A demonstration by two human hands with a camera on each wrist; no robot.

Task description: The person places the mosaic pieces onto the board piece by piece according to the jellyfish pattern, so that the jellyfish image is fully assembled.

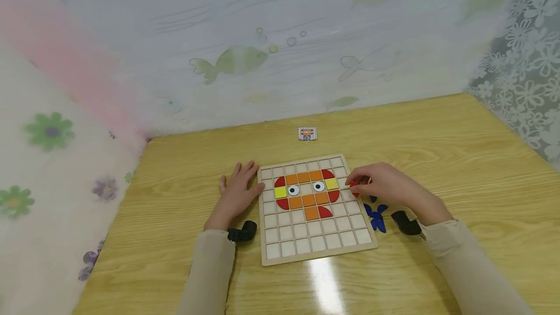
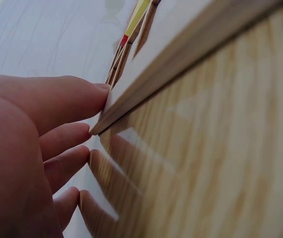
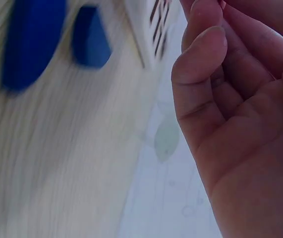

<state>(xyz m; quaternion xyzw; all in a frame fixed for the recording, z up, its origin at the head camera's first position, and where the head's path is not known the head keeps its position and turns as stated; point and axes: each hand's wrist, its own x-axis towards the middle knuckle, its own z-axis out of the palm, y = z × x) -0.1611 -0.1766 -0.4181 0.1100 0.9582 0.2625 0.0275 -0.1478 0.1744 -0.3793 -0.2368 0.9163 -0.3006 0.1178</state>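
Note:
A wooden grid board (image 1: 273,234) lies on the table, holding orange, red and yellow tiles and two eye tiles (image 1: 319,186). One red quarter-round tile (image 1: 325,212) sits beside the lowest orange tile (image 1: 312,214). At the board's left edge, my left hand (image 1: 236,191) rests with fingers spread, its thumb (image 2: 82,96) touching the edge. By the right edge, my right hand (image 1: 391,187) pinches a red tile (image 1: 355,189) between thumb and fingers, which largely hide it. Several blue petal-shaped tiles (image 1: 377,218) lie under and in front of that hand.
Behind the board lies a small picture card (image 1: 307,133) showing a grid pattern. A covered wall with fish drawings (image 1: 240,60) borders the table's far edge. Black wrist straps (image 1: 243,232) show at both sleeves.

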